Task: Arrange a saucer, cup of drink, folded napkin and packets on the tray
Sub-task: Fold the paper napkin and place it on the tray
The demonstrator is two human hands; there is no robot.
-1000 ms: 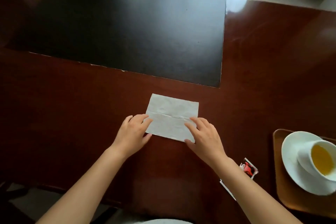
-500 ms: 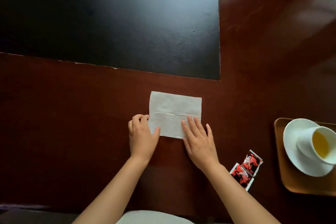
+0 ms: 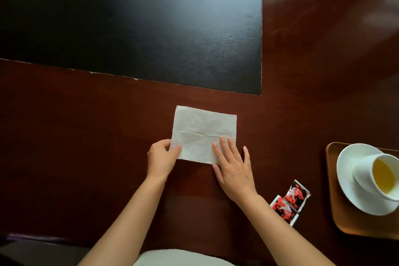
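Observation:
A white paper napkin point(image 3: 203, 129) lies flat on the dark wooden table point(image 3: 86, 136), with a crease across its middle. My left hand point(image 3: 160, 157) pinches the napkin's near left corner between thumb and fingers. My right hand point(image 3: 234, 166) lies flat with spread fingers pressing on the near right corner. Two red-and-black packets point(image 3: 289, 201) lie on the table to the right of my right forearm. At the right edge a wooden tray point(image 3: 336, 211) carries a white saucer point(image 3: 347, 177) and a white cup point(image 3: 375, 177) of yellow drink.
A large black mat point(image 3: 133, 24) covers the far half of the table. The table's near edge runs along the bottom left. Bare tabletop lies between the napkin and the tray.
My left hand has closed on the napkin's near left corner. My right hand has flattened onto the right corner. The camera tilted down, bringing both packets into view.

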